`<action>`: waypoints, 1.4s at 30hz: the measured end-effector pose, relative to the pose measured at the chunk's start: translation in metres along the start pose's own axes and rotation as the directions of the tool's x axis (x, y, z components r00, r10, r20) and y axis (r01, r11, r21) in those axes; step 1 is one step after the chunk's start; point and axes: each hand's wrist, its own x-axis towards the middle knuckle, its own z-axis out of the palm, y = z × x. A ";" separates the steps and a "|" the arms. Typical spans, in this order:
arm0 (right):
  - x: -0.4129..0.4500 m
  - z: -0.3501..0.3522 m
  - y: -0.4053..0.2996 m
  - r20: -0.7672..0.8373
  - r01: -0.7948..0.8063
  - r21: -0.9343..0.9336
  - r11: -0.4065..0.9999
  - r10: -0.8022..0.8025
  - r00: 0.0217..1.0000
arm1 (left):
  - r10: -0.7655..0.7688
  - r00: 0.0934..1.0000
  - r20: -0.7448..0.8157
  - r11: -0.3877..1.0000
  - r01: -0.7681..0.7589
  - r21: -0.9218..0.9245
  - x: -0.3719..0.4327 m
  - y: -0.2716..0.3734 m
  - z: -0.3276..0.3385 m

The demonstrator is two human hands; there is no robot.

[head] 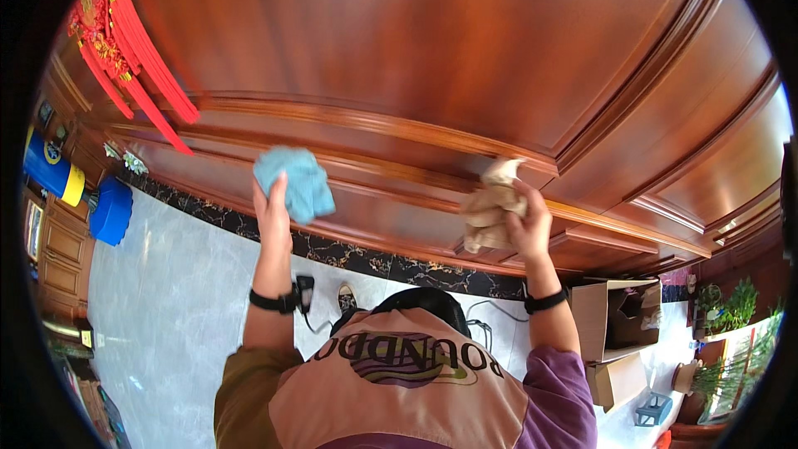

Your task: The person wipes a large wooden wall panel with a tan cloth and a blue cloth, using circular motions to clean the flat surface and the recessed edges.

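Observation:
My left hand (273, 212) grips a folded light-blue cloth (296, 184), thumb on its near face. My right hand (531, 221) has hold of a crumpled beige cloth (492, 212), a little blurred. Both cloths are in front of the lower rails of a reddish-brown wood-panelled wall (399, 43); whether they touch the wood I cannot tell. Each wrist wears a black band. Red tassels (153, 56) with gold trim hang before the panelling at the upper left.
An open cardboard box (589, 324) stands by the wall at right, near a small grey-blue stool (653, 410) and potted plants (735, 305). At left is a blue and yellow cylindrical object (55, 165). A dark marbled border (374, 262) edges the grey floor.

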 end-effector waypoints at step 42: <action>-0.031 -0.017 0.022 -0.499 -0.028 0.752 0.658 0.597 0.627 | 0.141 0.588 0.796 0.202 -0.805 0.558 -0.013 -0.034 0.163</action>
